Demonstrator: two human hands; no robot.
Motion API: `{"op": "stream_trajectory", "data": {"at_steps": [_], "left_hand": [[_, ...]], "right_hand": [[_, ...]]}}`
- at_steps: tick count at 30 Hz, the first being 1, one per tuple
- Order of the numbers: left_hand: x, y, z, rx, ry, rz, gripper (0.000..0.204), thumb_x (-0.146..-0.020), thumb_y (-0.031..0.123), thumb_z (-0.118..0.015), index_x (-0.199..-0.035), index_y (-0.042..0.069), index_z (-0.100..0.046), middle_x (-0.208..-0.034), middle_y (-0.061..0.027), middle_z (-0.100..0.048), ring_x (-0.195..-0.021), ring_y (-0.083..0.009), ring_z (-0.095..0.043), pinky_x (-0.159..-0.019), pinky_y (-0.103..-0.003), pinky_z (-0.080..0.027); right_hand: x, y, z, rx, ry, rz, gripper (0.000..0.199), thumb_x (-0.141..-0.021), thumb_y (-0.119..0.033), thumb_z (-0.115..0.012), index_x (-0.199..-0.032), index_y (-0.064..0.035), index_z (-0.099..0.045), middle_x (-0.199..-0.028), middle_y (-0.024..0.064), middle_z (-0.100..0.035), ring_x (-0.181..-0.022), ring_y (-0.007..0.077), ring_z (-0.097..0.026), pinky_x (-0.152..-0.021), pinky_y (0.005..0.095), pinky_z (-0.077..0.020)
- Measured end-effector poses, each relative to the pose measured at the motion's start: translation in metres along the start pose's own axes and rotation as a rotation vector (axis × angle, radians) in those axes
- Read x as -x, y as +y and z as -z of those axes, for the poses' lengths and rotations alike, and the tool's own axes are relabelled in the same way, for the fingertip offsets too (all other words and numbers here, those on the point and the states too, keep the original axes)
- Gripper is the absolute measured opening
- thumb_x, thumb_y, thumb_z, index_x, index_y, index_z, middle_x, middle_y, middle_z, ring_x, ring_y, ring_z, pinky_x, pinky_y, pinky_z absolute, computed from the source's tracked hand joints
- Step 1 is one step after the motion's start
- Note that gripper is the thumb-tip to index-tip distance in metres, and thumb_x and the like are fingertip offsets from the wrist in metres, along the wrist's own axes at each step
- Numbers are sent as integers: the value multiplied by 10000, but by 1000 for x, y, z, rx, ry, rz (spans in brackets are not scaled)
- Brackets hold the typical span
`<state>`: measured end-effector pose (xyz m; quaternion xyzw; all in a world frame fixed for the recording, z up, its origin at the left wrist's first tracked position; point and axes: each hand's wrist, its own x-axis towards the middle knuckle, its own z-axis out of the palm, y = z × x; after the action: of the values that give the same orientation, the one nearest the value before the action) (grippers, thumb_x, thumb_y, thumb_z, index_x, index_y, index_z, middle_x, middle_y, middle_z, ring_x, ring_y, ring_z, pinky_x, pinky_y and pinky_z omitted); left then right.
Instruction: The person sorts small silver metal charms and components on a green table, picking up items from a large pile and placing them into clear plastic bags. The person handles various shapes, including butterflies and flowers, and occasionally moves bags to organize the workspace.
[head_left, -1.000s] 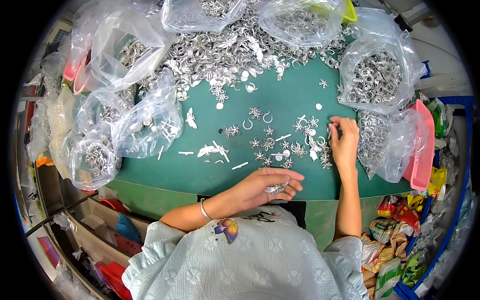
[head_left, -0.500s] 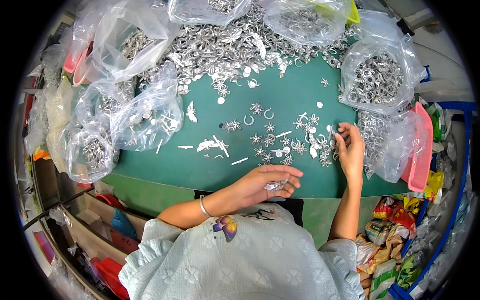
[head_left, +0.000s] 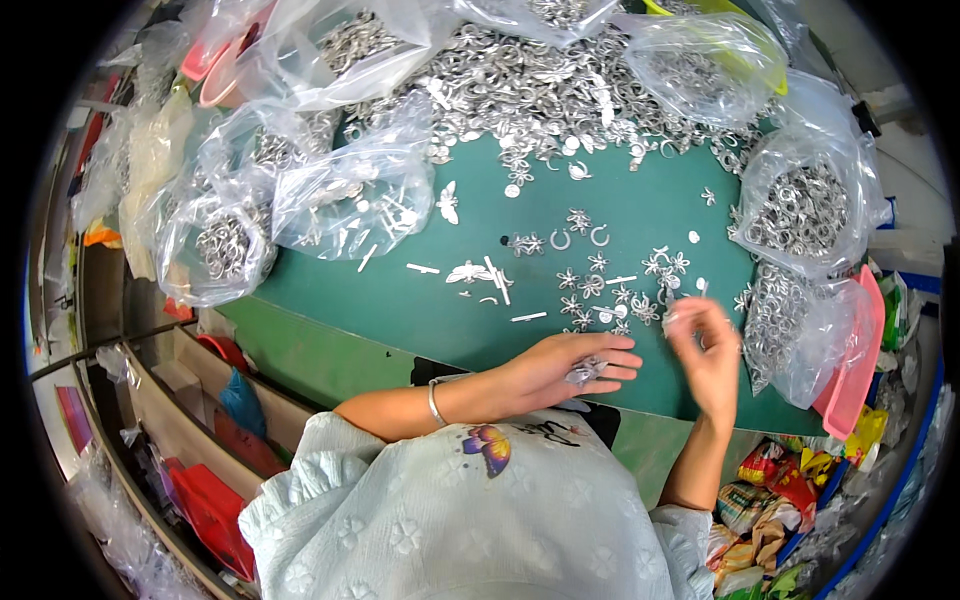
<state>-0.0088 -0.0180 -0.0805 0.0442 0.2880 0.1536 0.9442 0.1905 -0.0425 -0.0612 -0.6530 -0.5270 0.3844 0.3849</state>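
My left hand lies palm up at the near edge of the green table, cupped around several small silver metal pieces. My right hand is blurred just to its right, fingers pinched on a small silver piece near its fingertips. Scattered silver flower-shaped charms lie on the table just beyond both hands. A silver bracelet is on my left wrist.
A big heap of silver parts covers the far table. Clear plastic bags of metal rings sit left and right. A pink tray stands at the right edge. Shelves with red items are lower left.
My right hand has moved from the scattered charms back toward my left hand with a piece. The left hand has stayed cupped in place.
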Motion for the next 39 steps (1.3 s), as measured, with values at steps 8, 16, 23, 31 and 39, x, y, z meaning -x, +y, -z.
{"op": "stream_trajectory", "data": {"at_steps": [8,16,23,31,39], "left_hand": [[13,-1,25,-158,-243,158,317,-939,303,-426,-994,20,-558,-626,-17,-438,-507,-71,-319,-427,-198,-254],[82,19,63,-235,41,-183,211,-917,125,-405,-1019,18,-556,-577,44,-359,-475,-42,-267,-423,-181,-215],[77,40,76,-1401,881,-846,259,-789,119,-632,-1029,47,-566,-514,-38,-439,-423,-146,-419,-419,-289,-343],[69,41,83,-1597,843,-977,321,-809,107,-587,-1121,53,-532,-679,-151,-603,-570,-328,-571,-500,-387,-436],[48,86,67,-1807,1135,-604,381,-840,168,-539,-1187,39,-448,-656,-162,-601,-564,-345,-573,-484,-400,-447]], "right_hand": [[-75,-27,-70,203,-242,388,409,-758,-85,-626,-1147,-39,-512,-1232,127,-475,-1159,282,-426,-946,376,-351],[-57,-26,-77,517,-597,400,460,-739,-131,-655,-1165,-37,-506,-1333,100,-388,-1262,292,-326,-1013,425,-292],[-59,-37,-126,603,-518,654,420,-752,-148,-644,-1140,-35,-528,-1300,98,-433,-1245,284,-354,-1007,415,-308],[-115,-27,-96,301,-315,472,415,-757,-124,-646,-1153,-63,-535,-1269,121,-448,-1200,303,-381,-988,392,-310],[-108,-31,-129,740,-291,621,514,-743,-195,-664,-1194,-34,-476,-1333,133,-346,-1260,363,-261,-983,474,-288]]}}
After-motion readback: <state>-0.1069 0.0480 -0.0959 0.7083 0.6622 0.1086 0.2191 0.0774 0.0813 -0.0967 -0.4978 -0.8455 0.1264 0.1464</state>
